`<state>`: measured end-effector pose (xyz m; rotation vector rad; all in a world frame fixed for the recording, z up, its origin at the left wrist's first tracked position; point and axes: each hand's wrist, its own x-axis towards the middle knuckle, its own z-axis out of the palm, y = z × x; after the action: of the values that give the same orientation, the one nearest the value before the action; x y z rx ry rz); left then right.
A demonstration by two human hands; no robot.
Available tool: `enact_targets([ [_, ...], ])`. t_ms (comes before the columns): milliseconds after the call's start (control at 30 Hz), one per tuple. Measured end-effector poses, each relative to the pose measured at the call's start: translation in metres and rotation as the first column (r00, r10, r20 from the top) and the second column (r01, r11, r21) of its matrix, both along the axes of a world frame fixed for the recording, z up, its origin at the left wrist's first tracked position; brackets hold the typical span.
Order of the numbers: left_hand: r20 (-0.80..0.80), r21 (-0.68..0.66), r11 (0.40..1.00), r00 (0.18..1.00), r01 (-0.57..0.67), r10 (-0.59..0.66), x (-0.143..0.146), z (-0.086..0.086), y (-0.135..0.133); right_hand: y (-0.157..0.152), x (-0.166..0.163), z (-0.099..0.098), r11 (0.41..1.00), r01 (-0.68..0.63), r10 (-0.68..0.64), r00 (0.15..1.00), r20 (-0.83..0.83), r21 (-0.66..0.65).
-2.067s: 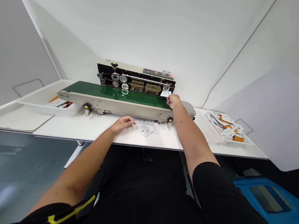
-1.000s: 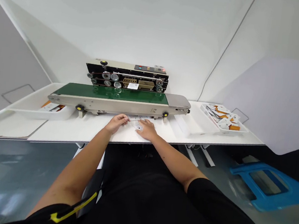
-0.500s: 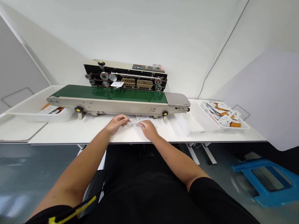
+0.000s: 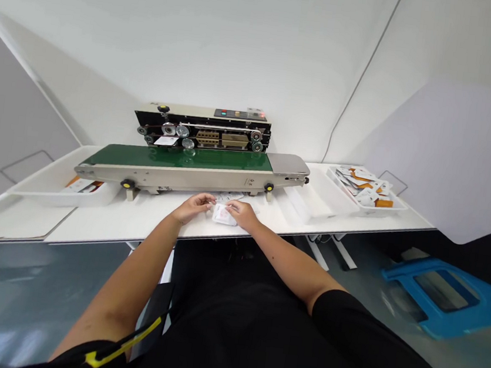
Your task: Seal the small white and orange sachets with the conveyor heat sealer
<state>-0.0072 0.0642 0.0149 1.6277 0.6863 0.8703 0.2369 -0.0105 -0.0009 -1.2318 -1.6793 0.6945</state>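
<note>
Both hands over the bench (image 4: 134, 224), near its front edge. Right hand (image 4: 243, 214): thumb and fingers pinching the top edge of a small white packet (image 4: 224, 214) with a pale red print. Left hand (image 4: 195, 206): fingers bent, tips at the packet's upper left corner; can't tell if they grip it or just sit beside it. So the packet is between the 2 hands, closer to the right, front face toward the wearer.

Just beyond the fingertips: loose printed packets (image 4: 230, 196) lying flat on the bench, partly under the conveyor; overlapped, can't count them.

Further past the hands: green belt (image 4: 177, 157) on its beige frame, running left to right. Behind that, band sealer (image 4: 230, 124) with metal pulleys, red light lit at the right end of its control panel (image 4: 236, 114). 1 white pouch (image 4: 166, 140) at the sealer's left pulleys, up and left of the left hand.

Well left of the left hand: white bin (image 4: 45, 192), some orange and white packs inside. Well right of the right hand: white tray (image 4: 370, 210) with a heap of white and orange sachets (image 4: 363, 182).
</note>
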Motion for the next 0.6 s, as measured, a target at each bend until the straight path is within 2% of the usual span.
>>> enact_targets([
  [100,-0.111,0.000,0.996,0.990,0.084,-0.084,0.000,-0.001,0.000,-0.002,-0.002,0.003,0.996,-0.085,0.084,0.996,0.044,0.037],
  [200,-0.177,-0.015,0.995,0.979,0.102,-0.103,-0.001,-0.003,0.000,-0.003,-0.001,0.005,0.995,-0.093,0.092,0.995,0.029,0.028],
  [367,-0.101,-0.018,1.000,0.995,0.017,-0.019,-0.003,-0.009,0.002,-0.002,0.001,0.002,0.999,-0.040,0.040,0.999,-0.004,-0.006],
  [600,-0.031,-0.030,0.997,0.997,-0.065,0.064,-0.002,-0.010,0.003,0.002,-0.002,-0.006,0.996,0.026,-0.046,0.971,-0.235,-0.091],
])
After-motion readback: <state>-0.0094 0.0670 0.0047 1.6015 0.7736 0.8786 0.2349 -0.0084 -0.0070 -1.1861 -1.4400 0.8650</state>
